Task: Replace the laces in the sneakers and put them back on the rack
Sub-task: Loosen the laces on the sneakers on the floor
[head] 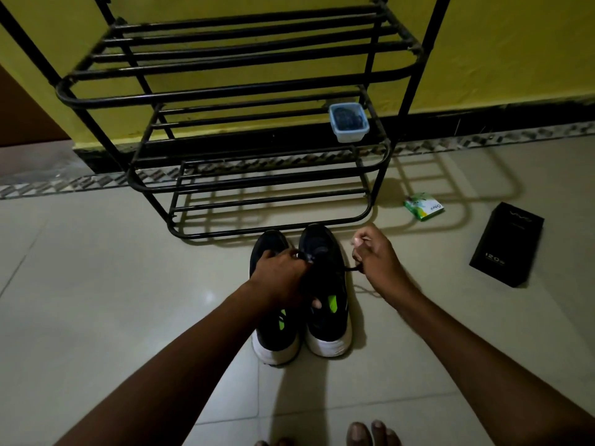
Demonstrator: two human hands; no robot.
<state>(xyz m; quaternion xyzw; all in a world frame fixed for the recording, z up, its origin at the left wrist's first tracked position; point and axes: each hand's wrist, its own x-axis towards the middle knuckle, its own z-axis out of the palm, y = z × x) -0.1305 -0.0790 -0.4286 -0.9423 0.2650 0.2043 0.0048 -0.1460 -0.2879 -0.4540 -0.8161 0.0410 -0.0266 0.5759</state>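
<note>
Two black sneakers with white soles and green insoles stand side by side on the floor, toes toward the rack: the left sneaker (pixel 272 329) and the right sneaker (pixel 325 284). My left hand (pixel 280 278) lies over the lacing of the right sneaker, its fingers curled around the shoe's upper and lace. My right hand (pixel 375 259) sits to the right of that shoe and pinches a black lace (pixel 351 268) pulled taut from the eyelets. The black metal shoe rack (pixel 225 94) stands just beyond the shoes, against the yellow wall.
A clear plastic container (pixel 348 122) with dark contents sits on the rack's middle shelf at right. On the tiled floor to the right lie a small green packet (pixel 424 206) and a black box (pixel 507 244). My toes (pixel 373 434) show at the bottom edge.
</note>
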